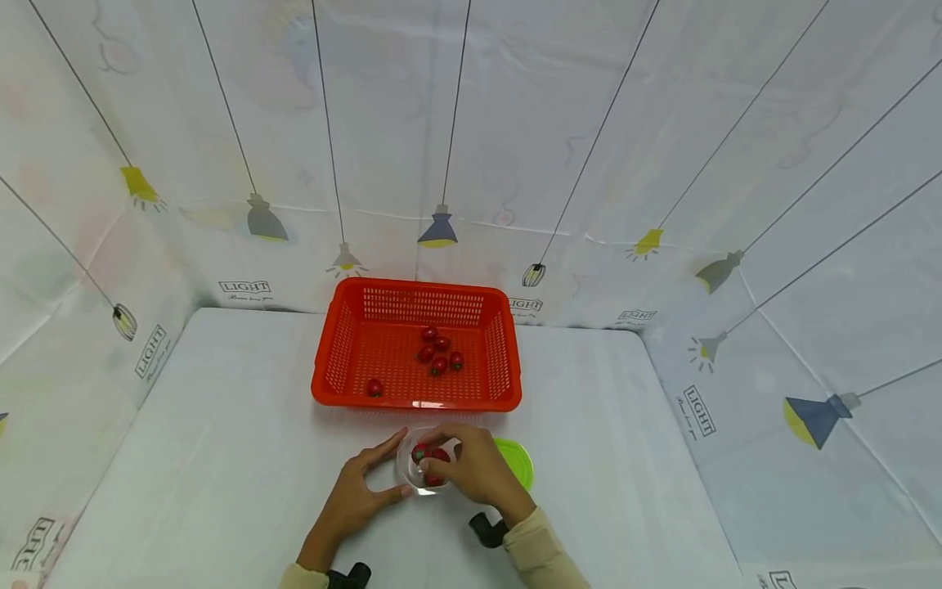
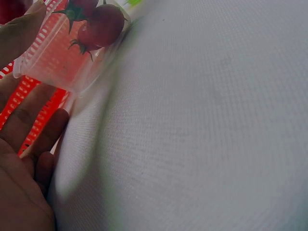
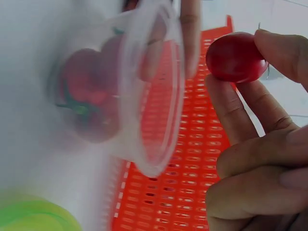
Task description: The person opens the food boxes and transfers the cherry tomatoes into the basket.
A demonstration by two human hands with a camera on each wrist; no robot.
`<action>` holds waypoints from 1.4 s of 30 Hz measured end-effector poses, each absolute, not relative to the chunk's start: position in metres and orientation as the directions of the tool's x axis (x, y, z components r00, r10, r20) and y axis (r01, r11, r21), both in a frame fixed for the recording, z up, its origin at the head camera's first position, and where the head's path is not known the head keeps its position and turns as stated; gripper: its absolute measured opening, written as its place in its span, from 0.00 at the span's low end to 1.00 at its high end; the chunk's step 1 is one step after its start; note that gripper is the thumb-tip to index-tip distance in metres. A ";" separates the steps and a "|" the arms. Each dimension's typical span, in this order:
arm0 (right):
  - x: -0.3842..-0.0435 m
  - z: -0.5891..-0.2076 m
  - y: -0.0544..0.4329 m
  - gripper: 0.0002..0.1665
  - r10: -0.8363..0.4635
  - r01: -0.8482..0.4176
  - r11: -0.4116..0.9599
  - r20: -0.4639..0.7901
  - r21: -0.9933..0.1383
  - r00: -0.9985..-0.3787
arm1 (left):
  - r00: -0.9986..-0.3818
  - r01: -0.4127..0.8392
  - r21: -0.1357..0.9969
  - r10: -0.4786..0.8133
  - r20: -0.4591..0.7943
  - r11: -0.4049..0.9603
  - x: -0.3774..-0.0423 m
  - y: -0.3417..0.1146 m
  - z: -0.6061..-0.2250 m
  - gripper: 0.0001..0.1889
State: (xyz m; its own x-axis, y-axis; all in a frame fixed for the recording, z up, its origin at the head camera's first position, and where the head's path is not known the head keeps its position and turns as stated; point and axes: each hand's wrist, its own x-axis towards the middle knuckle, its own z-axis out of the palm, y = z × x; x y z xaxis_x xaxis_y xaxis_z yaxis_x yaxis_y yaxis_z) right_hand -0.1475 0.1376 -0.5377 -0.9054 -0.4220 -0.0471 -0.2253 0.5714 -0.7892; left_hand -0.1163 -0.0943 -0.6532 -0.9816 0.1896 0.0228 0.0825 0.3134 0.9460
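Note:
My right hand (image 1: 474, 462) pinches a red cherry tomato (image 3: 233, 57) between thumb and fingertips, beside the rim of a clear plastic cup (image 3: 159, 166) in the right wrist view. Inside the cup lie several cherry tomatoes (image 2: 107, 26) with green stems. On the cup's left side, my left hand (image 1: 353, 495) spreads its thumb and fairly straight fingers about the wall. From the left wrist, its thumb (image 2: 24, 33) overlaps the rim and the other fingers lie along the far side. In the head view, the right hand covers part of the cup.
Just behind the cup stands a red perforated basket (image 1: 415, 402) with several cherry tomatoes (image 1: 439, 365) in it. A bright green lid (image 1: 518, 462) lies to the right, partly under the right hand. White printed sheeting (image 1: 471, 123) hangs behind the white table (image 1: 221, 458).

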 end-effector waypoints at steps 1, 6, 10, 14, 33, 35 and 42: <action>-0.148 -0.535 0.138 0.13 -0.423 -0.226 0.567 -0.044 -0.792 -0.905 | -0.982 0.074 0.948 0.187 0.015 0.311 -0.116 -0.095 -0.652 0.45; -0.151 -0.524 0.143 0.13 -0.421 -0.240 0.551 -0.018 -0.799 -0.907 | -0.983 0.061 0.947 0.183 0.003 0.316 -0.115 -0.095 -0.650 0.44; -0.155 -0.512 0.147 0.13 -0.420 -0.256 0.519 0.018 -0.816 -0.907 | -0.983 0.058 0.948 0.182 0.000 0.314 -0.115 -0.095 -0.651 0.44; -0.164 -0.500 0.150 0.13 -0.425 -0.263 0.473 0.044 -0.841 -0.904 | -0.981 0.069 0.950 0.191 0.010 0.304 -0.116 -0.095 -0.651 0.44; -0.216 -0.459 0.165 0.16 -0.327 -0.179 0.359 0.056 -0.916 -0.943 | -0.982 0.063 0.950 0.191 0.004 0.306 -0.118 -0.093 -0.651 0.44; -0.220 -0.456 0.165 0.16 -0.325 -0.186 0.347 0.068 -0.919 -0.943 | -0.982 0.062 0.949 0.191 0.002 0.309 -0.118 -0.093 -0.650 0.44; -0.235 -0.447 0.158 0.17 -0.314 -0.228 0.356 0.114 -0.906 -0.943 | -0.983 0.062 0.946 0.186 0.001 0.319 -0.116 -0.094 -0.650 0.44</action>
State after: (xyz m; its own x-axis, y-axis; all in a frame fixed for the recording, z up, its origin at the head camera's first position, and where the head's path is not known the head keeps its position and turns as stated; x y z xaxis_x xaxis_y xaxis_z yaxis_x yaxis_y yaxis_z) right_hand -0.2352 0.1576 -0.4467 -0.9427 -0.3136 0.1141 -0.2281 0.3561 -0.9062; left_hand -0.1158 -0.0937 -0.6503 -0.9825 0.1861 0.0014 0.0617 0.3187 0.9459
